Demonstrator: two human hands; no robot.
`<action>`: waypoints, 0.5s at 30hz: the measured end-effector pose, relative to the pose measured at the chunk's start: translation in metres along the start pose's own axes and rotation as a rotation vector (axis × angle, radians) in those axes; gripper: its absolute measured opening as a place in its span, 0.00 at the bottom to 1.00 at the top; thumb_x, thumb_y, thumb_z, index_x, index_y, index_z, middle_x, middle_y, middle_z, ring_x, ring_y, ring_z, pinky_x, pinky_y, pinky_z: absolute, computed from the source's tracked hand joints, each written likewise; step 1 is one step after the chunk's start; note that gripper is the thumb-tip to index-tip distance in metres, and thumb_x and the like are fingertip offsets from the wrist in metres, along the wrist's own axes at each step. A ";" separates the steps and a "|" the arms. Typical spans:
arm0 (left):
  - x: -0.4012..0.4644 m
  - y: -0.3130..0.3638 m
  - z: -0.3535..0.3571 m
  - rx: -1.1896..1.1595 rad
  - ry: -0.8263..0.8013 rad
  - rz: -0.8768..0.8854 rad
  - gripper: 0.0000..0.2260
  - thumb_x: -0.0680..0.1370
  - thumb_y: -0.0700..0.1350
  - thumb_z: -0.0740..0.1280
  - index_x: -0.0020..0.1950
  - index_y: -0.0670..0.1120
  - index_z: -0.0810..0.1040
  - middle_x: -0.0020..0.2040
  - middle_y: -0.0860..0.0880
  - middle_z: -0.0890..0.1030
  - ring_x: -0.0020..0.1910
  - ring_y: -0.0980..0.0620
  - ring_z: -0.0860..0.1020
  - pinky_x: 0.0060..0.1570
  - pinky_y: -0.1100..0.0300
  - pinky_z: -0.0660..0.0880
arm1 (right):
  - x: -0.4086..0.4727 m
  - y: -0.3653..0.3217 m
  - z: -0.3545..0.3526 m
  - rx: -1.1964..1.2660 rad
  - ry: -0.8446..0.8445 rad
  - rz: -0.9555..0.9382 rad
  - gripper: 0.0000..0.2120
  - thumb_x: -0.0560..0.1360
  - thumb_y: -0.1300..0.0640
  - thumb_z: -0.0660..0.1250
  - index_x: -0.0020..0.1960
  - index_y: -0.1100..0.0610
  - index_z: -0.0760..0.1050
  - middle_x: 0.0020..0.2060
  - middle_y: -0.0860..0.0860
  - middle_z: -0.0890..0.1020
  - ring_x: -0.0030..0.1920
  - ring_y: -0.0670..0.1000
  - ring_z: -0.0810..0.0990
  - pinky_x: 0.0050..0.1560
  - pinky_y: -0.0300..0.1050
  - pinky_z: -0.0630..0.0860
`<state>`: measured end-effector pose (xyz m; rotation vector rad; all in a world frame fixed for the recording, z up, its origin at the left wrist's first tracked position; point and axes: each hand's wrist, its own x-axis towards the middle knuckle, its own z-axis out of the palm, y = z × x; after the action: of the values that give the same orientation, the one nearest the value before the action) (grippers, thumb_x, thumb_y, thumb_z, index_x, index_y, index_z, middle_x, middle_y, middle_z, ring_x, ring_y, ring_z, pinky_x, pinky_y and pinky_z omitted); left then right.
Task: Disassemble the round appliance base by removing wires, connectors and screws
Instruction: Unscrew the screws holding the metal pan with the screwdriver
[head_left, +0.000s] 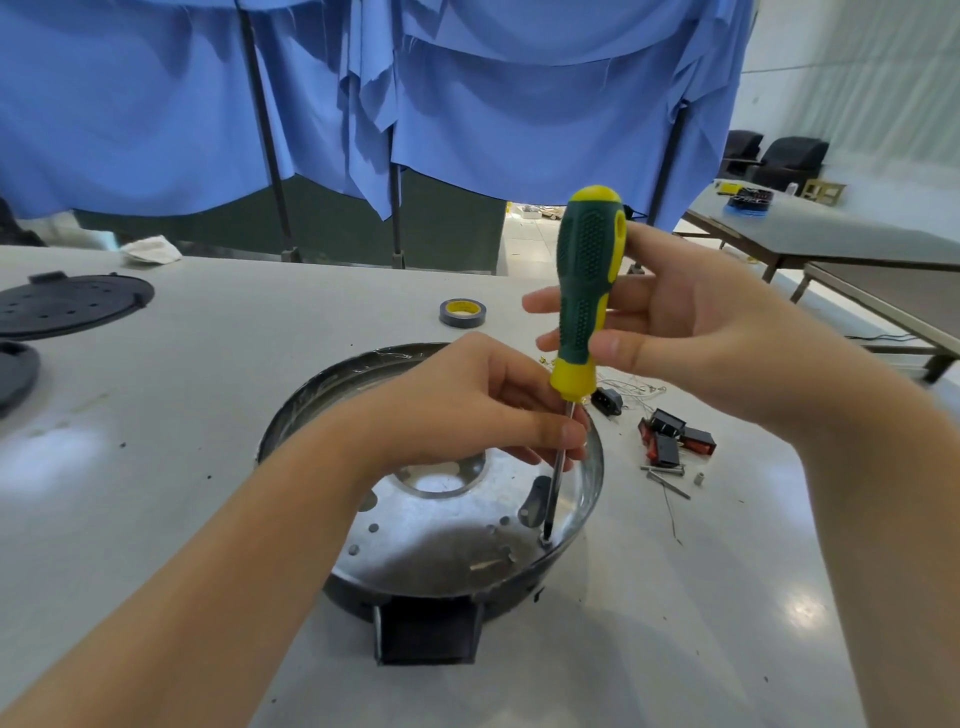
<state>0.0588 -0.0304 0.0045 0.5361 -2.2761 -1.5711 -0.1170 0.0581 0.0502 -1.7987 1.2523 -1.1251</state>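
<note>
- Metal round base lies at 6 o'clock beneath both hands.
- Right hand grasps the screwdriver handle at 12 o'clock.
- Left hand pinches its shaft; tip on a screw at 4 o'clock.

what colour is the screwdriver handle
Dark green with yellow ends, on the screwdriver handle; seen in the head view.

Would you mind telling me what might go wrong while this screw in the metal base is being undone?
The left hand pinches the screwdriver shaft just above the tip, so a slip could jab the fingers. The right hand holds the handle only loosely, so the tip may cam out of the screw. Neither hand steadies the round base, so it might turn.
</note>
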 end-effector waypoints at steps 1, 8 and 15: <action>0.001 0.000 0.000 0.002 0.014 0.001 0.06 0.74 0.38 0.72 0.50 0.42 0.84 0.43 0.46 0.86 0.44 0.49 0.85 0.46 0.62 0.80 | 0.000 0.000 0.000 0.007 0.000 0.003 0.30 0.74 0.72 0.64 0.72 0.54 0.63 0.56 0.52 0.83 0.55 0.52 0.83 0.53 0.42 0.79; 0.002 -0.002 -0.001 -0.032 0.072 0.031 0.05 0.73 0.39 0.72 0.49 0.43 0.84 0.41 0.46 0.86 0.42 0.50 0.85 0.42 0.64 0.80 | -0.001 -0.003 -0.003 -0.019 0.076 0.008 0.29 0.70 0.60 0.70 0.70 0.51 0.68 0.55 0.51 0.83 0.55 0.52 0.83 0.57 0.48 0.79; 0.003 -0.002 -0.005 -0.107 0.216 0.112 0.06 0.71 0.43 0.73 0.47 0.44 0.84 0.40 0.46 0.86 0.41 0.49 0.85 0.41 0.61 0.81 | -0.002 -0.001 -0.007 -0.251 0.161 0.134 0.15 0.74 0.57 0.70 0.59 0.49 0.75 0.46 0.46 0.85 0.45 0.45 0.84 0.48 0.41 0.81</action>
<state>0.0588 -0.0365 0.0040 0.5143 -2.0145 -1.4934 -0.1237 0.0600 0.0536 -1.7976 1.6473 -1.0942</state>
